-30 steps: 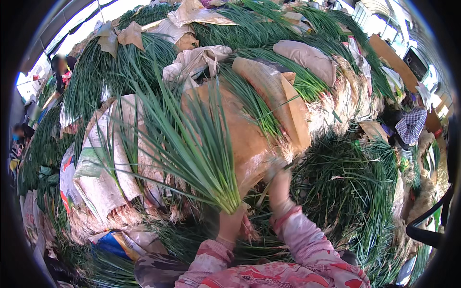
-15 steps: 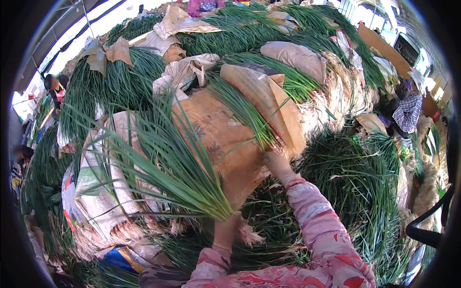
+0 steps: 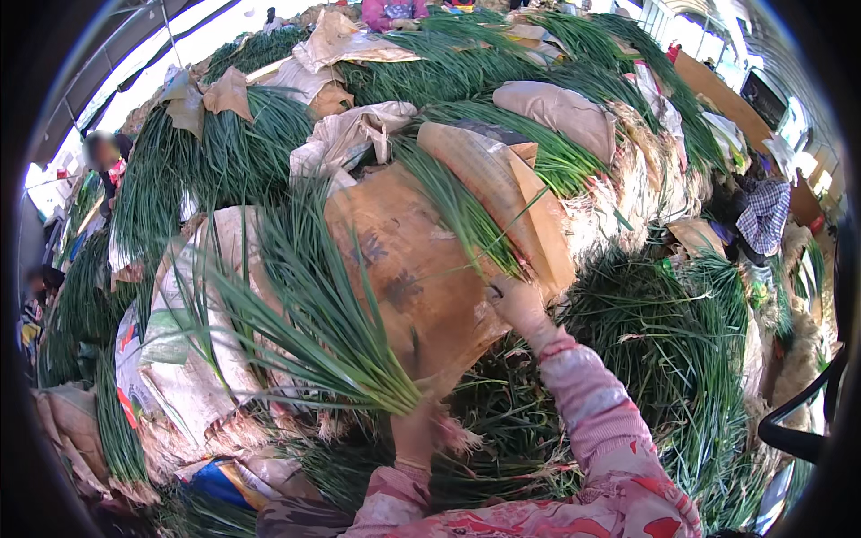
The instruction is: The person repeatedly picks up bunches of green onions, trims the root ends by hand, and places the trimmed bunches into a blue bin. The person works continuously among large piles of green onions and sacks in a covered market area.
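Note:
My left hand (image 3: pixel 414 425), somewhat blurred, grips a bunch of green onions (image 3: pixel 354 363) near the root end. Its long leaves fan out to the upper left, and the pale roots stick out at the right of the fist. My right hand (image 3: pixel 515 299) lies on the lower edge of a brown sheet (image 3: pixel 404 260), with its fingers curled in. Whatever they pinch is hidden. Just above these fingers, the reddish ends of a smaller bunch of green onions (image 3: pixel 466 215) rest on the sheet, partly beneath a folded paper sack (image 3: pixel 484 170).
Loose green onions (image 3: pixel 664 323) lie heaped on my right. Stacked bundles (image 3: pixel 215 152) under sacks rise ahead and left. A pale woven sack (image 3: pixel 202 323) covers more bundles. A black bar (image 3: pixel 798 421) juts in at the right edge. Other people, one in a checked garment (image 3: pixel 762 215), are around the pile.
My right hand has drawn slightly down from the smaller bunch's ends, its fingers now curled. My left hand has shifted a little left with its bunch. The view has turned slightly.

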{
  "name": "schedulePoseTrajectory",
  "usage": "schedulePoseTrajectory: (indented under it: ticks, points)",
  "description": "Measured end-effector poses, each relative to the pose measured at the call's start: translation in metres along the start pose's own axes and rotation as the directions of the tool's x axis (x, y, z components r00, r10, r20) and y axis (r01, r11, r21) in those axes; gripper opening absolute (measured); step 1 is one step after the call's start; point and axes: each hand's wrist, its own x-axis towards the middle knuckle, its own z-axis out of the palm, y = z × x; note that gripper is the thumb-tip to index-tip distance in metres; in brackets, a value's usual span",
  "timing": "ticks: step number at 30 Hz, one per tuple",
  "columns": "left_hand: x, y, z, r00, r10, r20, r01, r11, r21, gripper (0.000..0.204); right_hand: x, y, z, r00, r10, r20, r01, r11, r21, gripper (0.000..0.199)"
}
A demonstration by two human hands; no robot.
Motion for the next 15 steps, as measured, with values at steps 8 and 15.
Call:
schedulePoseTrajectory:
  ticks: [8,15]
  points:
    - [-0.014,0.002,0.005,0.993,0.119,-0.009,-0.118,0.993,0.029,0.017,-0.033,-0.114,0.035,0.906,-0.380,0.186,0.312,0.897,0.315,0.023]
    - [-0.013,0.011,-0.016,0.992,-0.062,0.106,0.061,0.998,0.020,0.016,0.047,0.021,0.016,0.965,0.113,-0.237,-0.056,0.970,0.236,0.032]
